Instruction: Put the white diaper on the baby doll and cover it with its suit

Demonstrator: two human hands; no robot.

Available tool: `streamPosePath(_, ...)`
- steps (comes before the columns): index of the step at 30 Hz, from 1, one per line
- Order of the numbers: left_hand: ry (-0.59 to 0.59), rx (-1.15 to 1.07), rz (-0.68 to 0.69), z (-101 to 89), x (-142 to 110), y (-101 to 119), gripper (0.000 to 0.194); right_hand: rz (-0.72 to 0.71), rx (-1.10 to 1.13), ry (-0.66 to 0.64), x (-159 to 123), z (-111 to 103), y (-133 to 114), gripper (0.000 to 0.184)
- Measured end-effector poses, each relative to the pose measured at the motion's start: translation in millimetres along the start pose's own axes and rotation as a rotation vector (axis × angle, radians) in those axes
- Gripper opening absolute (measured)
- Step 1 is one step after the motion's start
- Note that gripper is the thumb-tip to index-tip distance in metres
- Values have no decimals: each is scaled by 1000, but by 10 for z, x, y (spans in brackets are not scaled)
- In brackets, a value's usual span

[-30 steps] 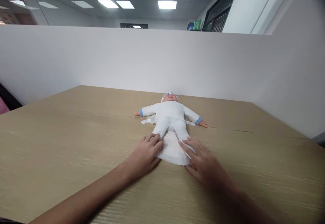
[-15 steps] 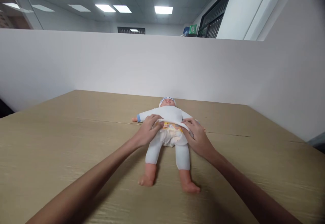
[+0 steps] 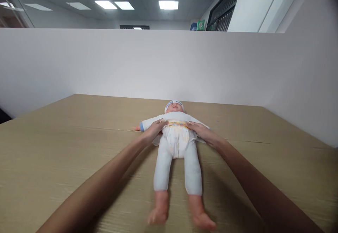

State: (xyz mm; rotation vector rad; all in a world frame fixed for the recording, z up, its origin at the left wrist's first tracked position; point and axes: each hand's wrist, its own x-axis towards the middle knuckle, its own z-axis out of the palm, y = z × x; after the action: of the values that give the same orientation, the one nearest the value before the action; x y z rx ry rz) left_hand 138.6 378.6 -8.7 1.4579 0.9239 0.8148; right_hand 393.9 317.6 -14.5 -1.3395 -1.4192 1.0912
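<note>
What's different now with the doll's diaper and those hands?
The front of the diaper, which lay spread out by the legs, has come up between them onto the belly. The left hand and right hand have moved from the legs up to its top edge. The doll still lies on its back on the table.

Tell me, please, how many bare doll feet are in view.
2: one foot on the picture's left and another foot on its right, both below the white leggings.

Doll (image 3: pixel 171 116) laid faceup on surface (image 3: pixel 47 148), head (image 3: pixel 174 108) twd back wall (image 3: pixel 163 63), feet (image 3: pixel 158 216) twd front; diaper (image 3: pixel 177 140) placed on its front; pkg (image 3: pixel 200 25) seen beyond wall, R of ctr.
</note>
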Motion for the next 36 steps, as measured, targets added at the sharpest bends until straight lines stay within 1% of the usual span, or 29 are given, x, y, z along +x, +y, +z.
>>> streamPosePath(3,-70,-3,-30,-56,-253,4,54,1,-3,-34,-270,9,-3,58)
streamPosePath(6,-103,69,-43,-141,-394,41,57,-31,-38,16,-378,20,-14,60)
streamPosePath(8,-65,127,-36,-206,-414,77,56,-66,-75,105,-375,18,0,62)
streamPosePath(10,8,177,-15,-265,-414,124,54,-101,-131,229,-388,-1,47,64)
streamPosePath(12,71,242,25,-294,-438,187,51,-130,-217,351,-478,-36,131,60)
streamPosePath(14,122,317,92,-258,-507,273,46,-149,-331,439,-647,-80,248,51)
streamPosePath(15,145,349,130,-207,-555,324,42,-156,-390,467,-745,-101,313,47)
streamPosePath(17,171,450,249,-35,-659,431,33,-170,-493,497,-923,-136,442,41)
streamPosePath(19,132,602,425,209,-735,522,27,-180,-562,500,-1030,-159,552,38)
streamPosePath(21,37,762,593,471,-756,569,26,-177,-600,491,-1049,-172,634,36)
streamPosePath(22,-8,829,639,587,-745,571,26,-169,-611,488,-1034,-175,664,36)
streamPosePath(23,-41,882,654,686,-722,559,26,-155,-619,487,-1009,-176,689,37)
streamPosePath(25,-59,989,645,815,-658,506,27,-115,-621,485,-956,-175,726,39)
streamPosePath(28,-45,1075,643,849,-578,417,30,-52,-599,443,-920,-175,743,38)
streamPosePath(31,-47,1060,635,784,-557,384,32,-29,-525,321,-956,-225,670,44)
streamPosePath(34,-60,1042,605,725,-560,390,34,-43,-395,190,-1013,-362,471,52)
streamPosePath(36,-69,1040,595,708,-559,393,37,-51,-322,134,-1013,-455,293,53)
